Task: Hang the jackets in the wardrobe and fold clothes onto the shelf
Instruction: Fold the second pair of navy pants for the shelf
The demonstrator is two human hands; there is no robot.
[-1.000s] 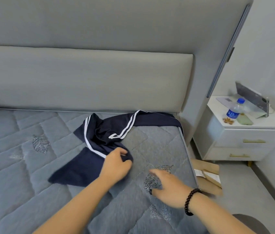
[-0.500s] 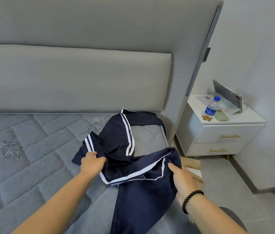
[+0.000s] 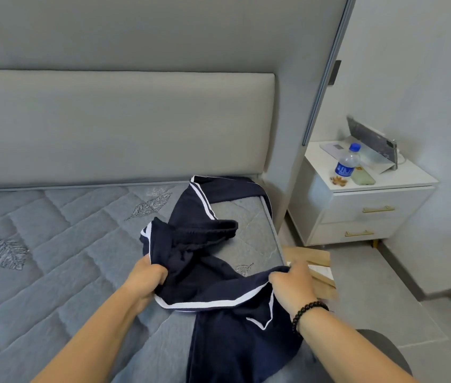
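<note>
No writing could be read anywhere: the blue label on the water bottle [image 3: 346, 164] was too small and blurred to make out, and the navy garment [image 3: 213, 275] carried only white stripes along its edges, with no visible tag or logo. That garment lay crumpled near the right edge of the grey quilted mattress [image 3: 53, 258], one part trailing back toward the padded headboard [image 3: 122, 125] and another hanging down over the near edge of the bed between the two forearms. The left hand [image 3: 146, 280] was closed on a bunch of the dark fabric at the garment's left side, fingers curled into the cloth just beside a white-striped edge. The right hand [image 3: 293, 283], with a black bead bracelet [image 3: 305, 313] on its wrist, gripped the fabric at the garment's right side, so that a striped hem stretched between the two hands and sagged a little in the middle. Both hands were over the mattress's near right corner, apart from each other with the cloth spanning the gap. To the right of the bed stood a white nightstand [image 3: 357, 217] with two gold drawer handles; on its top were the bottle, a pale green phone [image 3: 363, 178] lying flat, some small brown bits, and a tablet [image 3: 372, 139] propped on a stand. Brown cardboard [image 3: 315, 258] lay on the floor beside the bed, partly hidden behind the right hand.
</note>
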